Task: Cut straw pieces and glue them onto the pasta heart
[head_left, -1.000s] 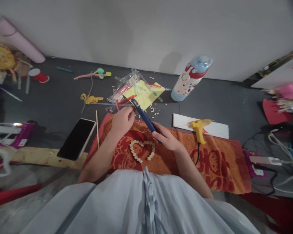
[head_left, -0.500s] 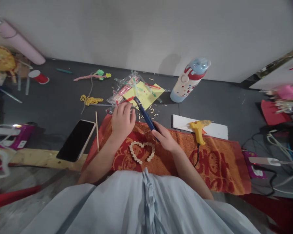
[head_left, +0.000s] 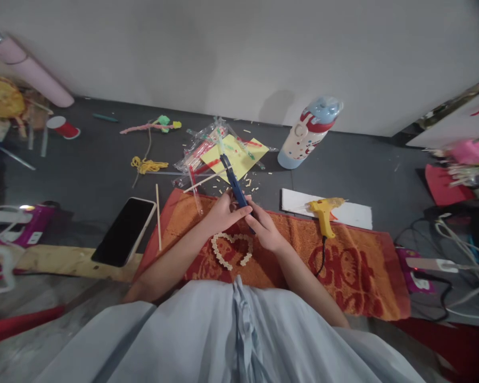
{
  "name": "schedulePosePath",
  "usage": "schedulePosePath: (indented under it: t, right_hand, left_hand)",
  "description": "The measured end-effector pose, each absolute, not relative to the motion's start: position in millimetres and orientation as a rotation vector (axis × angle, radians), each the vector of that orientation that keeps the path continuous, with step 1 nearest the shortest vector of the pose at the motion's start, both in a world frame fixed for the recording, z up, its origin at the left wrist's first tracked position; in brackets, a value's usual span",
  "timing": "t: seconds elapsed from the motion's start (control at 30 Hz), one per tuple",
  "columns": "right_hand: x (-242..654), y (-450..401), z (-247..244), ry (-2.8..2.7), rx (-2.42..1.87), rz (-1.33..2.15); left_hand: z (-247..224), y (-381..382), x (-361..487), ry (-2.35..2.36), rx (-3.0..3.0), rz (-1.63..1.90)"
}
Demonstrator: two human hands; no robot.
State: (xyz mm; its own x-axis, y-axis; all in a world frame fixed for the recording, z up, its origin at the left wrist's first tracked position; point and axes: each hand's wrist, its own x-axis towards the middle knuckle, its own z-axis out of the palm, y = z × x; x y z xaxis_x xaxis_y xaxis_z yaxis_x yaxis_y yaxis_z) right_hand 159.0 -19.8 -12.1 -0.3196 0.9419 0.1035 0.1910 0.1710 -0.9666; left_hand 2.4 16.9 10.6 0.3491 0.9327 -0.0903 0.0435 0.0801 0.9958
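Down comes the left hand [head_left: 222, 215], off the blue tool's [head_left: 234, 182] tip where it was half a second ago and in against the handle, leaving a pale stick [head_left: 203, 182] in plain sight beyond its fingers! Two hands on the handle now: the right hand [head_left: 267, 229] has its fingers curled round the lower end, while the left lays its thumb across and bends its other fingers in close, partly hidden. The stick slants out left from the tool's tip, one end meeting it (whether the tool bites, I cannot tell). Just ahead of the left fingers, small beige pieces [head_left: 248, 183] scatter over the counter [head_left: 367, 170], with yellow paper [head_left: 239, 154] farther on. Nearer the body than both sets of fingers, on the orange towel [head_left: 297, 229], a heart outline [head_left: 215, 246] lies open at its lower point. Right of the right fingers, a yellow glue gun [head_left: 324, 213]!
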Motion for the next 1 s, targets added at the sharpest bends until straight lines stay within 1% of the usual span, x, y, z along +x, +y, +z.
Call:
schedulePosePath:
  t: [0.1,0.37,0.87,1.0]
  right_hand:
    - [158.6,-19.2,-12.6,-1.667,-1.064,1.212]
    - [158.3,-20.5,-12.0,-1.646,-1.076,1.224]
    - [158.9,-20.2,-7.0,-1.600,-1.147,1.277]
    - [161.1,-19.0,-6.5,-1.547,-1.186,1.329]
  left_hand:
    - [7.1,15.8,5.7,0.996,1.200,0.909]
    - [3.5,14.1,7.5,1.071,1.241,0.980]
    - [0.9,12.7,9.5,1.143,1.357,0.966]
    - [9.4,13.8,2.5,1.207,1.515,0.896]
